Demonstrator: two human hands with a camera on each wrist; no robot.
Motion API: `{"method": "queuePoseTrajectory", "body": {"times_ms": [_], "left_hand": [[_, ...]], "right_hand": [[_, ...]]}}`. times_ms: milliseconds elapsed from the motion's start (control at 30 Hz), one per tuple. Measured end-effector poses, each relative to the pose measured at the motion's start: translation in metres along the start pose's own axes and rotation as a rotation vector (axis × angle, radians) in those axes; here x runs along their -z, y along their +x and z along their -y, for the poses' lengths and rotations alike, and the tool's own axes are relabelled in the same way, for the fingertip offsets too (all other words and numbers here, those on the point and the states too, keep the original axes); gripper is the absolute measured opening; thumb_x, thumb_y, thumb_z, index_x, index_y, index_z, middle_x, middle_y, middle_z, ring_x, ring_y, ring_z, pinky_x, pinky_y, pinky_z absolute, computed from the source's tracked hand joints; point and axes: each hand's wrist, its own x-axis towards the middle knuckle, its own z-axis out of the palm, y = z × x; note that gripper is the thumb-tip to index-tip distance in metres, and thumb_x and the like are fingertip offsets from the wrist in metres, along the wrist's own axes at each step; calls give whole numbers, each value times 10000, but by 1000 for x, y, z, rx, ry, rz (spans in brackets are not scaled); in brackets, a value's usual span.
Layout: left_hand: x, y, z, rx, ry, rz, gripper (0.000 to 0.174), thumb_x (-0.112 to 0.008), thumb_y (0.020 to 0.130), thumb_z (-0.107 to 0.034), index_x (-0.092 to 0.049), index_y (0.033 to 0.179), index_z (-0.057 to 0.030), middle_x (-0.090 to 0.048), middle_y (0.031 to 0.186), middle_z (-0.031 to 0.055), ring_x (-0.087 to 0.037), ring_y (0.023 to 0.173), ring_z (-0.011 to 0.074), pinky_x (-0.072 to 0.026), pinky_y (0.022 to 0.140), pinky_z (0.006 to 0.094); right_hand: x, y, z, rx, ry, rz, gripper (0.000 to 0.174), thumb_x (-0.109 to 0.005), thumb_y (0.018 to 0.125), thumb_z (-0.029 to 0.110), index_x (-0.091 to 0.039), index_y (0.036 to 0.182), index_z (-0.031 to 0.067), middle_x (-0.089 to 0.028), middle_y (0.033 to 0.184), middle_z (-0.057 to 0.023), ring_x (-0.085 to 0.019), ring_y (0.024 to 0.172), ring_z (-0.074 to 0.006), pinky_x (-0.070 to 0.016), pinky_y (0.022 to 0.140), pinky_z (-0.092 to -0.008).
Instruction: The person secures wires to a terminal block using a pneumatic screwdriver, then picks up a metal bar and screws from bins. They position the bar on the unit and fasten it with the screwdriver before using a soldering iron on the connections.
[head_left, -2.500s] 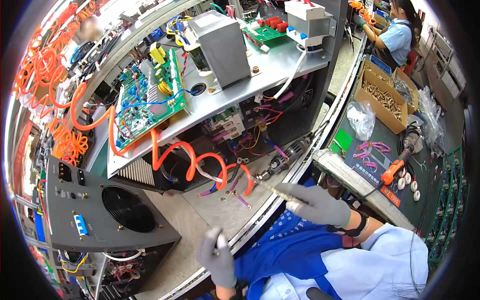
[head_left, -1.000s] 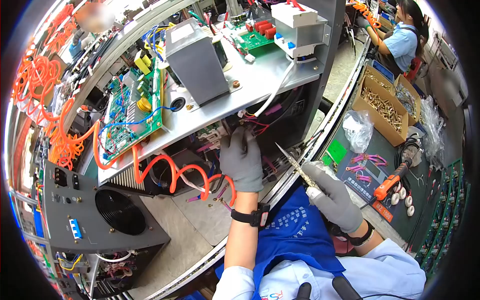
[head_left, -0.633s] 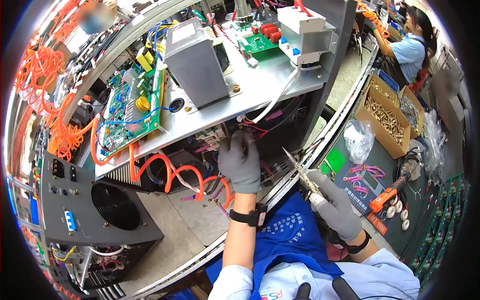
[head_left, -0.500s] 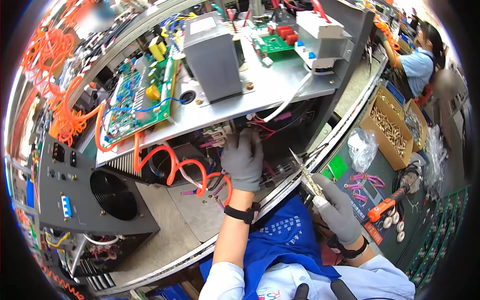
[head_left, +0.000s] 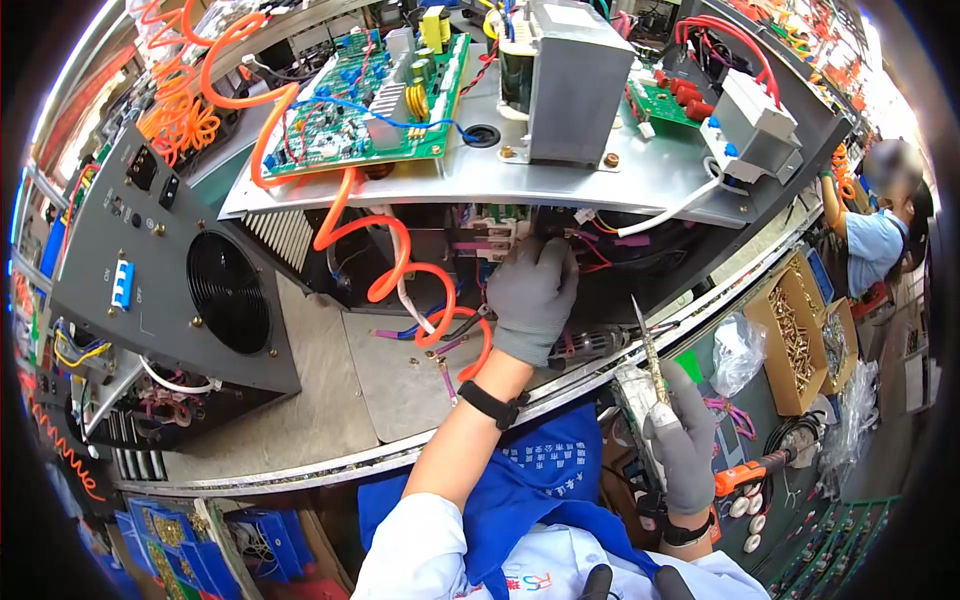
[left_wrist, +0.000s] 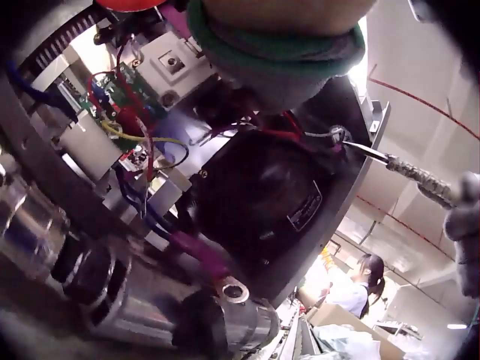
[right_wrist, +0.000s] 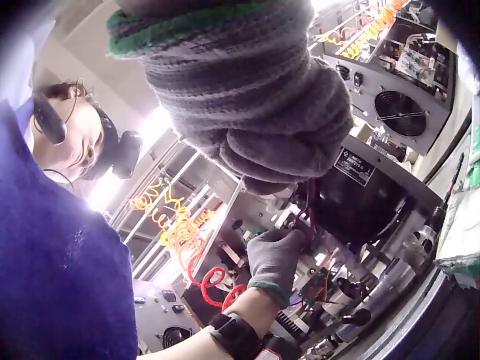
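My gloved left hand [head_left: 533,300] reaches under the metal shelf [head_left: 400,190] of a grey chassis, beside a pale terminal block [head_left: 490,245] and thin coloured wires. Its fingertips are hidden inside, so I cannot tell what they hold. My gloved right hand [head_left: 688,450] grips a slim pointed metal tool [head_left: 652,362] with a wrapped handle, its tip up, out past the bench edge. In the left wrist view the tool's wrapped handle [left_wrist: 420,180] shows at the right. Nearer there, a purple-sleeved lead ends in a ring terminal [left_wrist: 234,289], above a metal-bodied power tool [left_wrist: 142,300].
An orange coiled hose [head_left: 405,285] hangs before the opening. The shelf carries a green circuit board [head_left: 365,140] and a grey block [head_left: 580,95]. A fan cabinet [head_left: 130,230] stands left. At right are a screw carton [head_left: 790,345], an orange-handled tool [head_left: 745,475] and another person [head_left: 880,245].
My left hand has gone from low by the bench edge into the chassis opening. The right hand has drawn back from the bench with the pointed tool. The head view has turned right.
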Motion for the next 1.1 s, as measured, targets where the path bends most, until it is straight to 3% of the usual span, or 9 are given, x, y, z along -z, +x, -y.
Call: {"method": "queuePoseTrajectory", "body": {"times_ms": [33, 100, 200, 433, 500, 600, 733, 900, 1100], "left_hand": [[0, -2, 0, 4, 4, -1, 118, -651, 724, -165, -615, 832, -136, -550, 740, 81, -577, 605, 279, -469, 501, 383], [-1, -3, -2, 74, -38, -12, 114, -648, 732, -174, -614, 830, -127, -558, 776, 85, -573, 601, 283, -470, 509, 378], [-7, -7, -5, 196, -186, -58, 118, -661, 741, -173, -613, 833, -116, -561, 800, 86, -568, 593, 278, -467, 516, 378], [-14, -9, -4, 489, -404, -64, 157, -689, 748, -159, -596, 849, -81, -566, 777, 71, -572, 592, 237, -475, 566, 348], [-14, -9, -4, 586, -531, -44, 157, -679, 754, -150, -586, 848, -66, -579, 780, 72, -582, 622, 217, -477, 591, 334], [-14, -8, -5, 636, -598, -26, 151, -672, 755, -133, -579, 848, -58, -587, 793, 79, -589, 649, 213, -478, 607, 336], [-13, -6, -8, 587, -539, -39, 152, -666, 759, -118, -575, 856, -44, -593, 804, 87, -598, 669, 218, -480, 623, 336], [-8, -1, -10, 509, -444, -59, 172, -669, 772, -70, -559, 882, 4, -614, 764, 84, -589, 662, 130, -477, 625, 261], [-14, -6, -4, 633, -653, -18, 170, -665, 776, -52, -564, 898, 11, -620, 767, 88, -596, 665, 121, -485, 618, 266]], "right_hand": [[-2, 0, 2, -1, -2, 6, 481, -477, 839, 78, -441, 1296, -67, -590, 969, -59, -502, 705, -63, -424, 604, -210], [-9, 1, 8, -6, -49, -54, 558, -498, 804, 145, -426, 1321, -51, -493, 718, 17, -377, 568, -19, -271, 499, -168], [-8, -1, 8, -10, -43, -69, 564, -498, 805, 151, -423, 1328, -49, -493, 709, 20, -369, 553, -17, -259, 485, -165], [-5, -1, 6, -33, -38, -67, 577, -508, 803, 167, -419, 1330, -49, -499, 717, 17, -375, 559, -19, -262, 497, -164], [-3, -1, 1, 24, 11, -32, 497, -482, 821, 93, -446, 1290, -66, -576, 862, -26, -452, 622, -32, -345, 522, -183], [-5, 0, 4, 5, 1, -23, 498, -486, 824, 103, -445, 1292, -65, -579, 861, -30, -462, 629, -39, -356, 532, -189], [-7, 1, 4, -12, -20, -26, 499, -489, 830, 114, -445, 1295, -59, -575, 851, -32, -480, 651, -48, -371, 552, -194], [-8, 2, -3, 14, 27, -14, 504, -497, 834, 139, -448, 1299, -49, -553, 824, -30, -491, 681, -60, -388, 589, -206], [-10, 3, -6, 7, 32, -1, 510, -504, 832, 156, -449, 1295, -51, -547, 816, -28, -491, 682, -64, -389, 592, -212]]}}
